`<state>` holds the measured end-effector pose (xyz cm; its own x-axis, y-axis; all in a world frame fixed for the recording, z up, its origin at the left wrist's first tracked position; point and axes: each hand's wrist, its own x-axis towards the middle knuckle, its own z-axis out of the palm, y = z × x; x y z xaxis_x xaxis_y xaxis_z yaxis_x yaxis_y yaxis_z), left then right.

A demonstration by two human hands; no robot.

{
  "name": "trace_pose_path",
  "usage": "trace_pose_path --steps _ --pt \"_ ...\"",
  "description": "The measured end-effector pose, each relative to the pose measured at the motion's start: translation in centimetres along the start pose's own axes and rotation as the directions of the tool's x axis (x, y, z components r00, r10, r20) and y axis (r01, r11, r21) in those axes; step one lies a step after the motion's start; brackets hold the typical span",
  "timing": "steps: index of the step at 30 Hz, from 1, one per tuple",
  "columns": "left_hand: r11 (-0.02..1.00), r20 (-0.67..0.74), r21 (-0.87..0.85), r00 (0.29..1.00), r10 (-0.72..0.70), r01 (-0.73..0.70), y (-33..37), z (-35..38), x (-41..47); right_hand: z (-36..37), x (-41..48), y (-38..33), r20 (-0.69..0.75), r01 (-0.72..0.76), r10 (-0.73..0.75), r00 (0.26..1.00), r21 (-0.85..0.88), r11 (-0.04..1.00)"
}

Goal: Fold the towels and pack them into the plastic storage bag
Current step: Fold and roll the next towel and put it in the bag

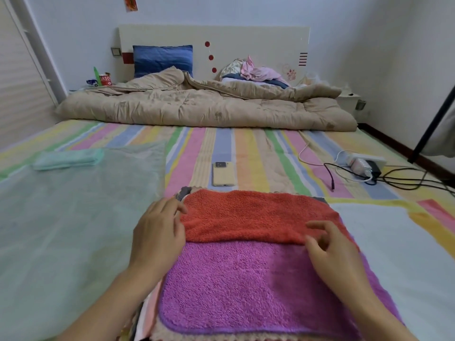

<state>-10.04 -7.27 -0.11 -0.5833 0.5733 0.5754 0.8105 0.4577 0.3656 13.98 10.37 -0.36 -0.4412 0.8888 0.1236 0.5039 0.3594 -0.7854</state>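
An orange-red towel [256, 215], folded in half, lies across the far half of a purple towel [234, 286] on top of a stack of towels at the bed's near edge. My left hand [157, 232] rests on the orange towel's left edge, fingers pinching it. Over the towel's near right corner hovers my right hand [330, 247], its fingers curled and apart. The translucent plastic storage bag [73, 217] lies flat to the left, with a folded mint-green towel [67, 158] at its far end, inside or on it I cannot tell.
A phone [224, 174] lies just beyond the stack on the striped sheet [266, 153]. A power strip with chargers and cables [364, 166] sits at the right. A beige quilt [197, 107], a blue pillow [162, 60] and clothes lie at the headboard.
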Motion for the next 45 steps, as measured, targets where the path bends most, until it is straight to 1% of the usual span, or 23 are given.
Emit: trace_pose_path --steps 1,3,5,6,8,10,12,15,18,20,21,22,23,24,25,26,28,30,32,36,39,42,45 --pt "0.995 0.019 -0.039 0.995 0.095 -0.095 1.5 0.5 0.0 -0.7 0.2 0.1 0.085 -0.191 0.178 0.98 0.196 0.962" --pt "0.957 0.189 -0.138 0.942 0.278 -0.255 4.1 1.8 -0.1 -1.7 0.4 0.1 0.306 -0.48 0.372 0.877 0.496 0.724" --pt "0.922 0.424 -0.198 0.819 0.387 -0.333 5.3 3.6 -0.4 -2.1 0.5 0.4 0.376 -0.547 0.405 0.833 0.669 0.504" --pt "0.922 0.515 -0.16 0.767 0.383 -0.353 5.1 4.5 -0.5 -2.2 0.7 0.6 0.351 -0.522 0.413 0.84 0.727 0.445" --pt "0.934 0.613 -0.013 0.736 0.289 -0.356 4.0 5.8 -0.8 -2.2 1.1 0.9 0.282 -0.468 0.436 0.854 0.783 0.409" --pt "0.95 0.617 0.129 0.773 0.148 -0.284 3.0 6.1 -1.3 -1.7 1.8 1.3 0.233 -0.451 0.461 0.856 0.772 0.447" --pt "0.945 0.585 0.26 0.811 0.008 -0.197 2.9 5.6 -1.6 -0.9 2.4 1.1 0.173 -0.452 0.479 0.861 0.692 0.563" --pt "0.931 0.579 0.349 0.806 -0.122 -0.109 3.4 4.9 -2.1 0.6 2.9 -0.2 -0.029 -0.353 0.374 0.927 0.267 0.897" --pt "0.979 0.507 0.19 0.861 -0.038 -0.068 3.2 4.1 -1.4 2.3 2.9 -3.6 -0.101 -0.085 0.072 0.992 -0.129 0.988" --pt "0.994 0.3 -0.109 0.954 0.005 0.029 2.7 3.8 -0.4 4.0 2.9 -6.1 -0.07 0.149 -0.171 0.983 -0.246 0.958" --pt "0.934 0.239 -0.324 0.968 -0.074 0.151 2.6 3.5 0.3 5.2 2.7 -7.1 -0.029 0.251 -0.268 0.963 -0.268 0.93" --pt "0.777 0.299 -0.522 0.929 -0.219 0.351 2.5 3.1 1.3 6.5 2.4 -7.9 0.035 0.331 -0.335 0.941 -0.279 0.901" --pt "0.531 0.459 -0.628 0.822 -0.338 0.569 2.3 2.9 2.4 7.8 2.1 -8.4 0.123 0.404 -0.385 0.915 -0.283 0.87" --pt "0.274 0.634 -0.619 0.674 -0.378 0.736 1.8 2.6 3.3 8.8 1.5 -9.1 0.228 0.461 -0.409 0.884 -0.277 0.843" --pt "0.082 0.758 -0.552 0.54 -0.366 0.83 1.2 2.4 4.2 9.5 1.0 -9.4 0.326 0.507 -0.419 0.847 -0.261 0.822" --pt "-0.026 0.832 -0.475 0.44 -0.337 0.879 0.4 2.3 4.9 10.1 0.6 -9.6 0.408 0.539 -0.42 0.81 -0.237 0.809" --pt "-0.114 0.897 -0.385 0.342 -0.281 0.916 -0.8 2.3 5.8 10.7 0.3 -9.3 0.496 0.577 -0.43 0.755 -0.189 0.795" --pt "-0.065 0.904 -0.358 0.328 -0.275 0.932 -1.3 2.9 6.6 10.6 0.4 -8.7 0.507 0.599 -0.461 0.728 -0.144 0.788" --pt "0.073 0.884 -0.353 0.358 -0.3 0.933 -0.9 3.5 7.2 10.2 0.6 -8.3 0.503 0.589 -0.487 0.714 -0.056 0.806" --pt "0.328 0.774 -0.385 0.496 -0.394 0.863 0.2 5.3 8.2 8.8 1.1 -7.9 0.453 0.488 -0.475 0.754 0.098 0.867" --pt "0.529 0.656 -0.358 0.61 -0.445 0.769 1.0 6.4 8.6 7.9 2.0 -7.3 0.266 0.465 -0.481 0.835 0.125 0.877" --pt "0.748 0.521 -0.275 0.748 -0.412 0.604 1.5 6.8 8.1 7.0 3.3 -6.4 0.083 0.438 -0.446 0.891 0.106 0.893" --pt "0.8 0.452 -0.292 0.813 -0.367 0.524 0.6 6.7 7.5 6.7 4.4 -5.2 0.015 0.417 -0.418 0.908 0.033 0.908"
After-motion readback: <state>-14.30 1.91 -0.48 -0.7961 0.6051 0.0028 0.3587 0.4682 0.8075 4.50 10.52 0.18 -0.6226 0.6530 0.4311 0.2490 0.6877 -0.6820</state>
